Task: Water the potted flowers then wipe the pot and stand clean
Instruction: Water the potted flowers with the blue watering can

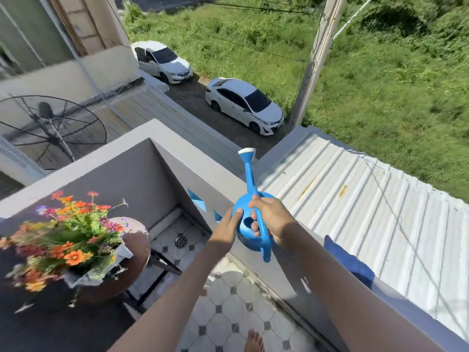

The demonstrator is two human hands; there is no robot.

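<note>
Gripping the watering can (pixel 242 203) by its handle, right hand (pixel 271 219) has fingers curled round it at frame centre; can body sits just left of that grip, spout pointing up-frame. Left hand (pixel 227 231) presses straight fingers on the can's left side. Potted flowers (pixel 68 240) on round stand (pixel 138 247) lower left, well apart. Blue cloth (pixel 350 262) on ledge (pixel 193 163), right. White cars (pixel 243 105) beyond.

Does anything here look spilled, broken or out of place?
Nothing looks spilled or broken. One oddity: the watering can points its spout out over the balcony wall, away from the flowers at left.
</note>
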